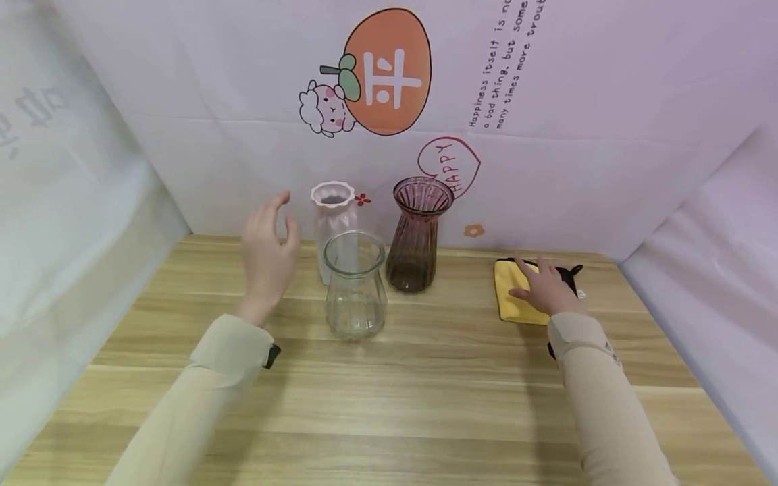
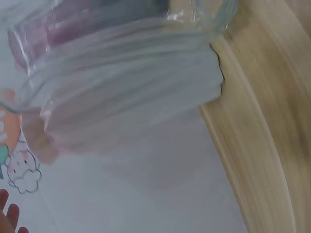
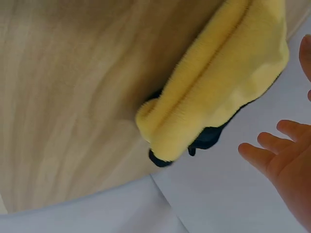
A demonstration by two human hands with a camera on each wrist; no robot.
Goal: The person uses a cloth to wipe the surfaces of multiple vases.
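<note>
My left hand [image 1: 269,253] is raised beside the white vase [image 1: 335,219], its thumb and fingers spread apart and nothing between them. Just in front of that vase stands a clear glass vase [image 1: 356,304], which overlaps it in the head view. A purple-brown ribbed glass vase [image 1: 419,236] stands to the right of both. In the left wrist view, the white vase [image 2: 131,92] shows close up, with a few left fingertips [image 2: 12,213] at the corner. My right hand [image 1: 547,289] hovers over a folded yellow and black cloth [image 1: 513,297], fingers extended; in the right wrist view the fingers are apart from the yellow cloth [image 3: 218,73].
A wooden table [image 1: 395,405] lies under everything. Behind it hangs a white printed backdrop [image 1: 243,135] with an orange fruit drawing and lettering. White cloth walls [image 1: 717,223] border the table at both sides.
</note>
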